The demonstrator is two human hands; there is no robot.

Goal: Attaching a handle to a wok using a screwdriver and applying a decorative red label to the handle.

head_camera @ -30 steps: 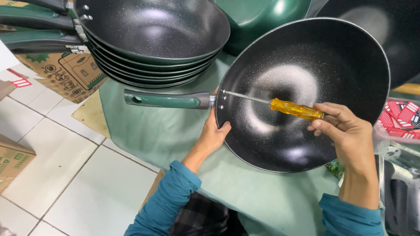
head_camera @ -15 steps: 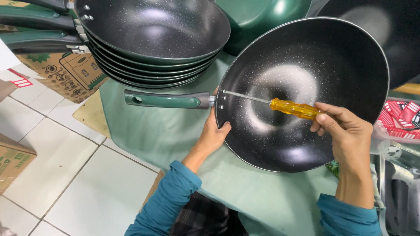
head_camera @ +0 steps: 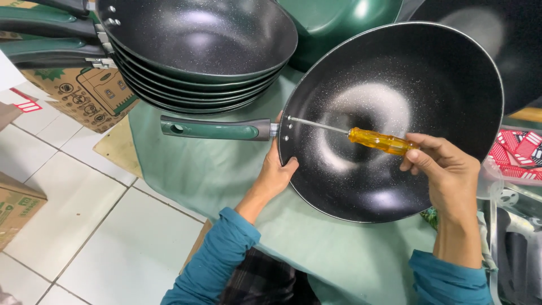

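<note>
A black speckled wok pan (head_camera: 395, 79) with a green handle (head_camera: 212, 129) lies tilted on a pale green cloth (head_camera: 209, 175). My left hand (head_camera: 275, 172) grips the pan's rim just below where the handle joins. My right hand (head_camera: 443, 169) holds a screwdriver with an amber handle (head_camera: 379, 140); its metal shaft reaches across the inside of the pan to a screw at the handle joint (head_camera: 289, 119).
A stack of several similar pans (head_camera: 197, 51) with green handles stands at the upper left. More green and black pans sit behind. Cardboard boxes (head_camera: 84, 90) rest on the white tiled floor (head_camera: 96, 226) at left. Red patterned packaging (head_camera: 516, 152) lies at right.
My right hand has shifted slightly on the screwdriver handle, as in turning it. The pan and my left hand stay in place.
</note>
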